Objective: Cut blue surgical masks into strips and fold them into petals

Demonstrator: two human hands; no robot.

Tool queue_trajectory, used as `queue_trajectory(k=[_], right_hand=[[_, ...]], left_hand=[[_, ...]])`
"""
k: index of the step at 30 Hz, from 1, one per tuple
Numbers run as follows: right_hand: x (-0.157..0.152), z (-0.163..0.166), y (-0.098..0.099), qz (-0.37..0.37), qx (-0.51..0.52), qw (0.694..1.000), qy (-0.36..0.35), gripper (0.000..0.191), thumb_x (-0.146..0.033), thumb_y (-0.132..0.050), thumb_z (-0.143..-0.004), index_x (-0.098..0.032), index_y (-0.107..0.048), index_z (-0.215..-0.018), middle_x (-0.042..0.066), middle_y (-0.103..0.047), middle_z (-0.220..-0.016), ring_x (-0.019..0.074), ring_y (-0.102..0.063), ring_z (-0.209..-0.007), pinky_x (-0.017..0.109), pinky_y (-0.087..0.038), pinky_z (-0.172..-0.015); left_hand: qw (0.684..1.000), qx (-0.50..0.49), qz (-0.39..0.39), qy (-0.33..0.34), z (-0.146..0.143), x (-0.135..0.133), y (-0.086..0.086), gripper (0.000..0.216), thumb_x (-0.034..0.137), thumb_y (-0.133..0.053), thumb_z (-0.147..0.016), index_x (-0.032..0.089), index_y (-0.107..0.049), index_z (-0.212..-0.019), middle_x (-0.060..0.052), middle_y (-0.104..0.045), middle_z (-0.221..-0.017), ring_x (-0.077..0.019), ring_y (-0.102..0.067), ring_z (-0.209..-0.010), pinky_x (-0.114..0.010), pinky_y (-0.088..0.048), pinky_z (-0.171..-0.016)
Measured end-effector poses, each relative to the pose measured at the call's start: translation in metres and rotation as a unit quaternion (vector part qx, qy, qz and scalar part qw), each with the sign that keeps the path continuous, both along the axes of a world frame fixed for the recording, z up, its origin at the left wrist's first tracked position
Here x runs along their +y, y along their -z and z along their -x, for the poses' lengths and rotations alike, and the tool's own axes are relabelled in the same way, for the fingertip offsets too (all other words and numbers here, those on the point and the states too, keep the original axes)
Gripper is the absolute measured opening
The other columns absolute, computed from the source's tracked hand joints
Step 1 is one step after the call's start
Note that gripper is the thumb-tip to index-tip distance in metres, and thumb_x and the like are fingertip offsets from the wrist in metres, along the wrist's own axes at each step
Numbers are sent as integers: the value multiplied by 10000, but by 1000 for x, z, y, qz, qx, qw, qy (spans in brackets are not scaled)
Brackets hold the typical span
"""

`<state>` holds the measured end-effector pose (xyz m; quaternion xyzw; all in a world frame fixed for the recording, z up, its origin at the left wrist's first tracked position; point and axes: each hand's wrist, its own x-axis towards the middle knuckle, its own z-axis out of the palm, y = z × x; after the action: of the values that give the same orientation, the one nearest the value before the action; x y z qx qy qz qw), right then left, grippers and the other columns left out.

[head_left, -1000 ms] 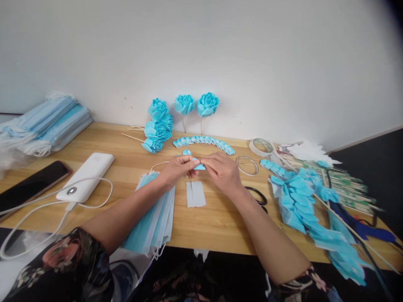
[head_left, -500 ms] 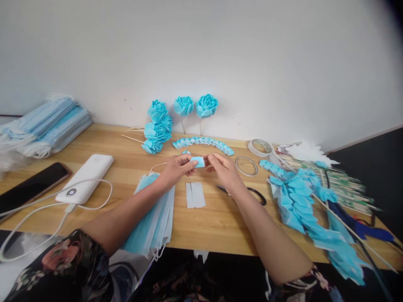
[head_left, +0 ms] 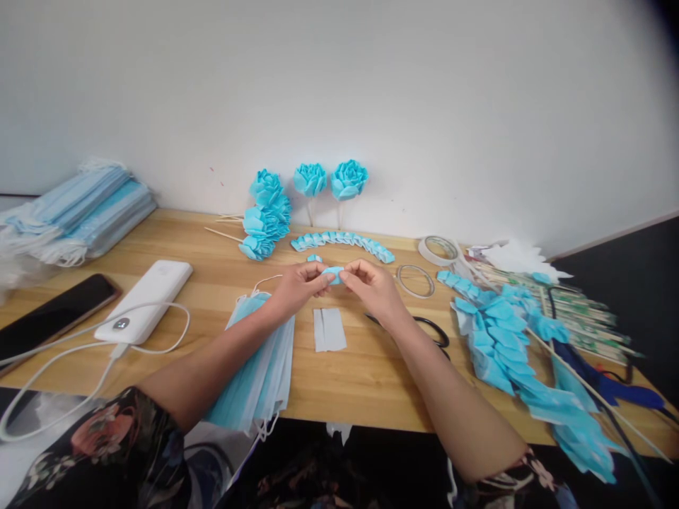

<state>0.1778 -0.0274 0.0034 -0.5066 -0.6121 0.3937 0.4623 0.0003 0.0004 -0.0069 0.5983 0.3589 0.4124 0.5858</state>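
Between my two hands, over the middle of the table, is a small folded piece of blue mask fabric (head_left: 333, 274). My left hand (head_left: 303, 284) pinches its left end with thumb and fingers. At the right end, my right hand (head_left: 370, 283) pinches it too. Just behind my left fingers a small blue scrap (head_left: 315, 259) lies on the wood. Below the hands rests a flat whitish piece of fabric (head_left: 329, 329). Black-handled scissors (head_left: 436, 329) lie partly hidden under my right wrist. Under my left forearm is a fan of blue face masks (head_left: 265, 360).
Blue fabric roses (head_left: 349, 179) on sticks stand and lie at the back, behind a curved strip of pleated petals (head_left: 342, 240). Tape rolls (head_left: 439, 249), petal strips (head_left: 496, 332) and a blue glue gun (head_left: 610, 385) are right. A power bank (head_left: 148, 300), phone (head_left: 58, 311) and mask stack (head_left: 90, 208) are left.
My right fingers have moved left and closed on the right end of the blue piece, which now looks narrower and bent. My left hand has barely moved.
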Motion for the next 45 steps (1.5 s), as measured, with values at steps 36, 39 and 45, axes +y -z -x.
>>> queue_trajectory(k=[36,39,45], right_hand=[[-1,4,2,25,87,996,10,297,-502,-612,-839,-211,-640,-787,7,-639,-762,148,-580,-701,290,-495,-674],[-2,4,-4,40,115,993,-4,309,-513,-600,-843,-209,-648,-815,24,-651,-819,158,-602,-750,294,-514,-680],[-1,3,0,28,63,998,-6,243,-430,-680,-791,-204,-629,-864,20,-641,-824,159,-590,-775,282,-490,-678]], left_hand=[[1000,2,11,2,1,1,0,406,525,-739,-707,141,-608,-729,15,-592,-599,-84,-518,-531,-226,-426,-564],[1000,-19,19,-11,2,0,-2,394,515,-739,-714,144,-610,-742,14,-604,-619,-83,-521,-539,-228,-433,-576],[999,-32,27,-21,2,0,-2,380,503,-751,-707,150,-617,-747,18,-607,-610,-82,-519,-541,-227,-429,-576]])
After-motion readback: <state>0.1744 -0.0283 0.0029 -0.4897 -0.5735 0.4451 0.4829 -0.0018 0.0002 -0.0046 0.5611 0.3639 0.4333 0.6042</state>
